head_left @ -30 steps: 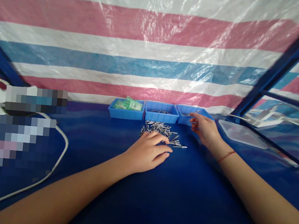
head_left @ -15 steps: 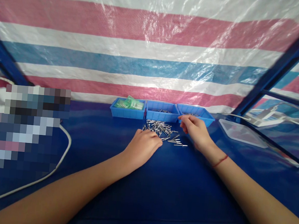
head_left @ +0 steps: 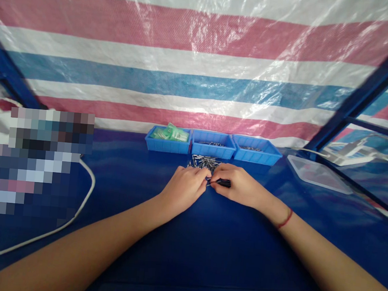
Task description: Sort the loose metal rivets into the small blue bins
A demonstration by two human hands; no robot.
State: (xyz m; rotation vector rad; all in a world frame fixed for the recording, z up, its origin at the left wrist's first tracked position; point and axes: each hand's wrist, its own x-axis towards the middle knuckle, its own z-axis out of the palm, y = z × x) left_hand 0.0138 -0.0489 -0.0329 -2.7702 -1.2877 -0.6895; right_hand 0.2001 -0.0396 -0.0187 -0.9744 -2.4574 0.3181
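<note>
A loose pile of thin silver rivets (head_left: 203,161) lies on the blue table, in front of the middle bin. My left hand (head_left: 186,185) is at the pile's near left edge, its fingers curled and closed; a thin metal piece shows at its fingertips. Facing it, my right hand (head_left: 236,184) has thumb and index finger pinched on the end of a small rivet, close to the left fingertips. The middle blue bin (head_left: 213,151) and right blue bin (head_left: 257,157) hold some metal pieces. Green packets (head_left: 170,133) fill the left blue bin (head_left: 168,147).
A clear plastic lid (head_left: 318,174) lies at the right, near a white power strip (head_left: 356,155). A white cable (head_left: 90,190) curves over the table's left side, beside a blurred-out area. Blue frame posts and a striped sheet stand behind.
My right hand has come from the right bin's front edge, leftward and nearer, to meet my left hand at the pile. The left hand has barely moved. The view has shifted slightly.
</note>
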